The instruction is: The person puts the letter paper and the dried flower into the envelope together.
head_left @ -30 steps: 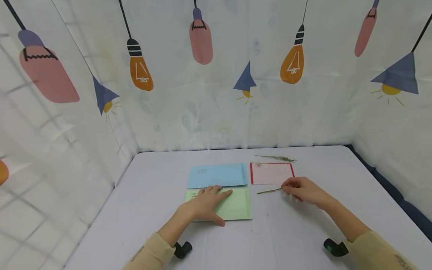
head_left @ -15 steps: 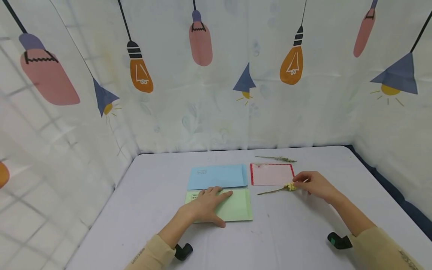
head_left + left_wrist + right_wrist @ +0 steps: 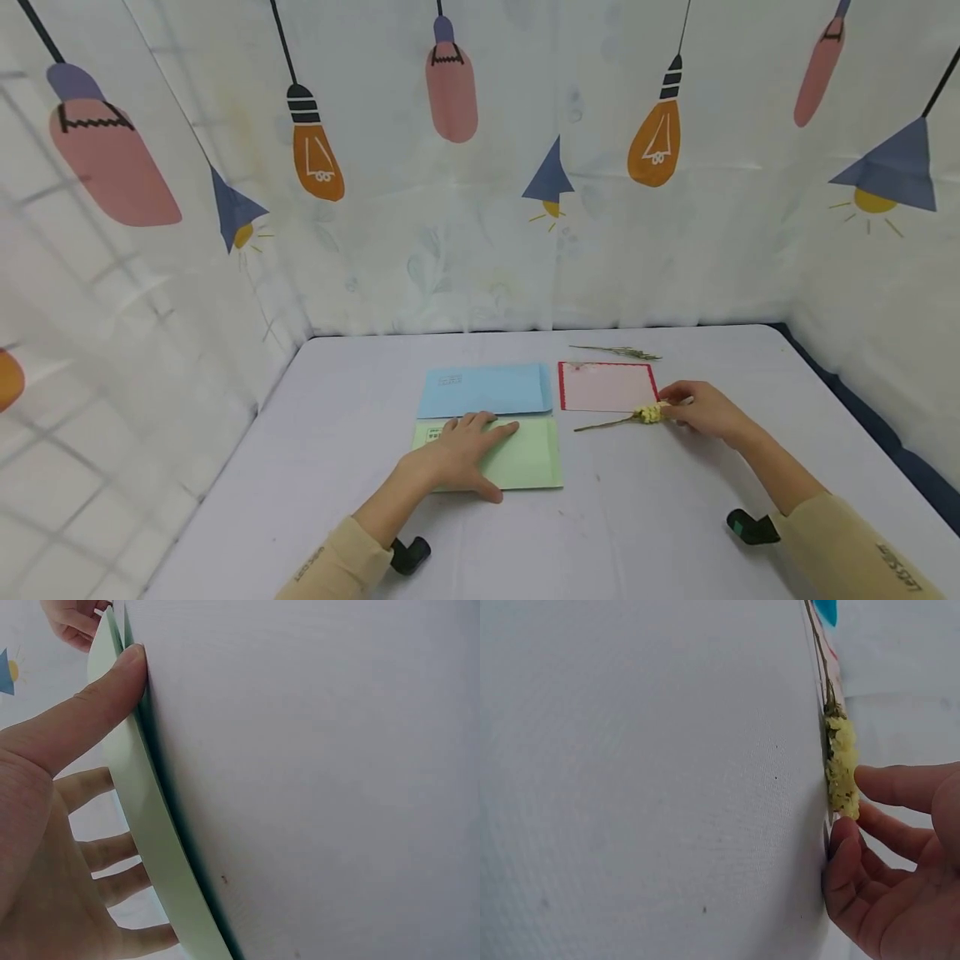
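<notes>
My left hand rests spread on a light green envelope, its thumb at the near edge. In the left wrist view that thumb lies along the envelope's rim, the other fingers reaching beneath in view. A dried flower with a yellow head and thin stem lies just below a pale pink card with a red border. At the end of the flower head, my right hand pinches lightly with thumb and index finger. The right wrist view shows the thumb against the yellow blossoms, other fingers curled.
A blue envelope lies beyond the green one. Behind the card is a greenish dried sprig. All rest on a white-covered table, with a lamp-patterned curtain behind it. Black wrist devices hang by both sleeves.
My right hand has shifted right and slightly away from me along the flower, uncovering its yellow head. The stem stays nearly in place. My left hand has not moved on the green envelope.
</notes>
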`<action>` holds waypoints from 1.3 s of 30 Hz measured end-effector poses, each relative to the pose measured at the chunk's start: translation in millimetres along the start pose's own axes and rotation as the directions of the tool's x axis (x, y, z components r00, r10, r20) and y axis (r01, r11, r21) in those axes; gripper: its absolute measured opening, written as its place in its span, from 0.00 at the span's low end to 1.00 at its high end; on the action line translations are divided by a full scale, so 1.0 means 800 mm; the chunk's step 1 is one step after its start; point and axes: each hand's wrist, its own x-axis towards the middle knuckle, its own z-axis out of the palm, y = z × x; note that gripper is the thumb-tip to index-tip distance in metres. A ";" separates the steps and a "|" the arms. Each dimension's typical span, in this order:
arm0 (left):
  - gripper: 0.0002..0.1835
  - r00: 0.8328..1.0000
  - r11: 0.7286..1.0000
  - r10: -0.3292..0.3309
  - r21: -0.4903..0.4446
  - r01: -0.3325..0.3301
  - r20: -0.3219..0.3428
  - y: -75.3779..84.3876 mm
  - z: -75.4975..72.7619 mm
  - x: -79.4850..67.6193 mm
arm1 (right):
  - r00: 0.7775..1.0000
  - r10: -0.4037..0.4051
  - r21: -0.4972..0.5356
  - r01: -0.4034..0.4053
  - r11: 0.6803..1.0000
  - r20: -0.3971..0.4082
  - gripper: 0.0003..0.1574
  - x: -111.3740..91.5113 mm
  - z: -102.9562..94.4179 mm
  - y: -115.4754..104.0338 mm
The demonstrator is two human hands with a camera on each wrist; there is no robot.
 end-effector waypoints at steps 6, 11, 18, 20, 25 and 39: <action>0.55 1.000 1.000 0.006 -0.002 -0.006 -0.001 0.002 -0.001 0.000 | 1.000 0.004 -0.002 -0.004 1.000 -0.007 0.22 0.000 -0.001 0.001; 0.55 1.000 1.000 0.004 -0.005 -0.004 0.002 0.002 -0.001 -0.001 | 1.000 0.005 0.005 -0.005 1.000 0.010 0.21 -0.001 0.001 0.002; 0.55 1.000 1.000 -0.005 -0.005 0.005 0.008 0.003 0.000 -0.002 | 1.000 -0.012 0.022 0.011 1.000 0.020 0.18 -0.005 0.002 0.002; 0.55 1.000 1.000 -0.005 -0.002 0.005 0.010 0.003 0.000 -0.001 | 1.000 -0.016 0.028 0.016 0.999 0.024 0.18 -0.006 0.003 0.003; 0.55 1.000 1.000 -0.012 0.000 0.012 0.013 0.002 -0.001 -0.002 | 0.999 -0.023 0.056 0.021 0.998 0.028 0.15 -0.008 0.003 0.005; 0.55 1.000 1.000 -0.009 -0.009 0.009 0.007 0.004 -0.003 -0.002 | 0.998 -0.033 0.123 0.027 0.992 0.053 0.16 -0.009 0.003 0.007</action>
